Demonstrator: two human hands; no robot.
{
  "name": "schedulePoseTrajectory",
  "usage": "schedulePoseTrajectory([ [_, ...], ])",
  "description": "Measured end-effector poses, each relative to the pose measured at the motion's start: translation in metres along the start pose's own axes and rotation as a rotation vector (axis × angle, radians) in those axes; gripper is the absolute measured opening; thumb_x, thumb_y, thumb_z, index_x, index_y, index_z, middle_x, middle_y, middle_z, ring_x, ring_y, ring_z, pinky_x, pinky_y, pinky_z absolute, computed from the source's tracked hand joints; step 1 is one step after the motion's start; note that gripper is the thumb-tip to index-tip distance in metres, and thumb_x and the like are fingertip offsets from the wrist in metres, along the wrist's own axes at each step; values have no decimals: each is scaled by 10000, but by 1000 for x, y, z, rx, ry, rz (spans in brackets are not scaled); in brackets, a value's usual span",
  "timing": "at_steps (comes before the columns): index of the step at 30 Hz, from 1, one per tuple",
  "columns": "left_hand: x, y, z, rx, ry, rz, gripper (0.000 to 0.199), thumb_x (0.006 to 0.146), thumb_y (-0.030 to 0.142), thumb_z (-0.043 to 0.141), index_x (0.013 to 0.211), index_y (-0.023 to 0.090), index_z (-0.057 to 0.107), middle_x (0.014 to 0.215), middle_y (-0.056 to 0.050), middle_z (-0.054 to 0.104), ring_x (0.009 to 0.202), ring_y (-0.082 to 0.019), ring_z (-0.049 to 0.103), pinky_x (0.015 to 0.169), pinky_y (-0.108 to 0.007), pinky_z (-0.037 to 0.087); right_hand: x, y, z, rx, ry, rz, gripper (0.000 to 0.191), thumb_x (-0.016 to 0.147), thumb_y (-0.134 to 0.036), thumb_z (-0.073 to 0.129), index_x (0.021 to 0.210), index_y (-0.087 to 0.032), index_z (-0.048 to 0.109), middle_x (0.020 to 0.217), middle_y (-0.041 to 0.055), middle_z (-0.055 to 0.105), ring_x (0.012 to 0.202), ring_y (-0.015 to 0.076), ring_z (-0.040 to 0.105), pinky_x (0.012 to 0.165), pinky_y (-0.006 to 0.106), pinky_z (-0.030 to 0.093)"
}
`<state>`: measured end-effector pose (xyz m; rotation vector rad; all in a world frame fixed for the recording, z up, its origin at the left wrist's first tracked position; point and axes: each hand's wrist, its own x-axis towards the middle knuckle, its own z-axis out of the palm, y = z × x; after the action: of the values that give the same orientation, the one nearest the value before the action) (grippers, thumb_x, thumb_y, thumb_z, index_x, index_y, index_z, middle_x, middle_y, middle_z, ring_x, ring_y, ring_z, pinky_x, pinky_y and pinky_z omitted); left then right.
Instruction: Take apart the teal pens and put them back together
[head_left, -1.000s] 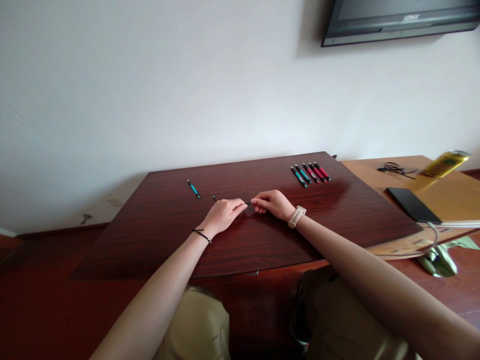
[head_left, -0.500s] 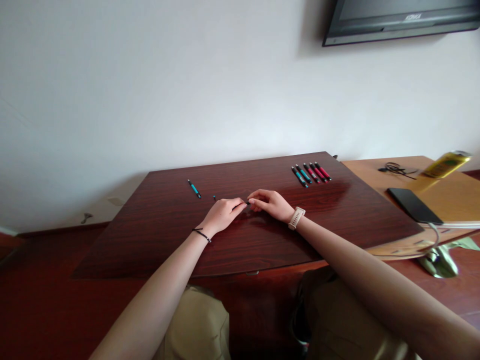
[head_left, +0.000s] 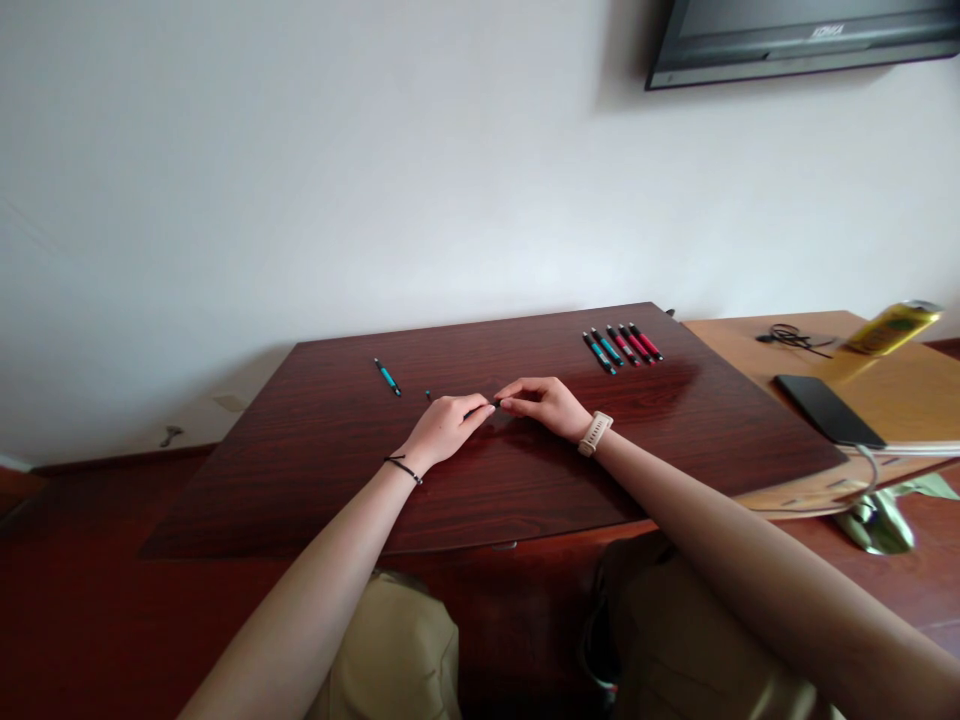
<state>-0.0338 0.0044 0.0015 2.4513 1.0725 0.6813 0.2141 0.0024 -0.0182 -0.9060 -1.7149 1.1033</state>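
Observation:
My left hand [head_left: 447, 424] and my right hand [head_left: 547, 408] meet above the middle of the dark wooden table. Between their fingertips is a small black pen part [head_left: 496, 404], pinched from both sides; most of it is hidden by the fingers, so I cannot tell whether it is a whole pen. Just beyond my left hand lies a tiny piece with a blue end [head_left: 428, 394]. A blue-and-black pen [head_left: 388, 377] rests farther left. Right of my hands, several pens lie side by side, blue ones [head_left: 600, 353] and red ones [head_left: 634, 344].
The dark tabletop [head_left: 315, 450] stands against a white wall. Adjoining it on the right is a lighter table with a black phone [head_left: 829, 410], a coiled black cable [head_left: 791, 338] and a tilted yellow can [head_left: 892, 328]. A television [head_left: 802, 45] hangs above.
Both hands stay together with the black pen part between them; the fingers have shifted only slightly. The pens on the table lie as before.

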Motion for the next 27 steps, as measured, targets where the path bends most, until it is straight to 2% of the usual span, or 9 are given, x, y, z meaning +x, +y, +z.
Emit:
schedulePoseTrajectory([
  [5,-1,0,-1,19,-7,5,367,1101,480,497,1019,249,770,942,-25,808,843,-217,754,788,-289,488,0,2,0,-78,-9,-3,411,977,-586,679,1040,-191,774,874,45,763,748,182,662,742,328,546],
  [9,0,-1,0,19,-5,7,355,1099,472,504,1041,252,776,994,-30,823,889,-230,769,808,-294,497,0,3,-1,-82,-8,-52,339,969,-489,712,1142,-201,752,1115,77,782,906,200,700,831,333,555],
  [12,0,-2,0,21,-2,-3,349,1101,465,500,1064,253,774,1030,-34,828,916,-235,774,819,-295,498,-1,4,-1,-59,-30,-66,348,944,-439,744,1205,-209,730,1183,82,768,987,211,713,875,337,566],
  [15,0,-2,1,35,-10,-9,353,1102,462,498,1055,245,772,1023,-38,824,910,-231,769,812,-288,492,-1,6,1,-90,-12,-72,363,949,-459,738,1218,-217,723,1176,74,771,963,207,717,869,338,571],
  [20,0,-1,0,43,-22,-11,363,1103,472,491,1056,248,773,1017,-37,823,917,-227,768,825,-281,493,0,8,2,-179,7,-72,318,1008,-487,656,1130,-212,758,1003,51,796,823,193,708,799,327,556],
  [27,1,-3,1,50,-16,-27,366,1099,473,492,1062,254,783,1028,-35,829,919,-229,771,820,-278,501,0,8,0,-187,4,-101,257,969,-419,704,1107,-210,762,1113,63,802,933,200,735,854,320,564],
])
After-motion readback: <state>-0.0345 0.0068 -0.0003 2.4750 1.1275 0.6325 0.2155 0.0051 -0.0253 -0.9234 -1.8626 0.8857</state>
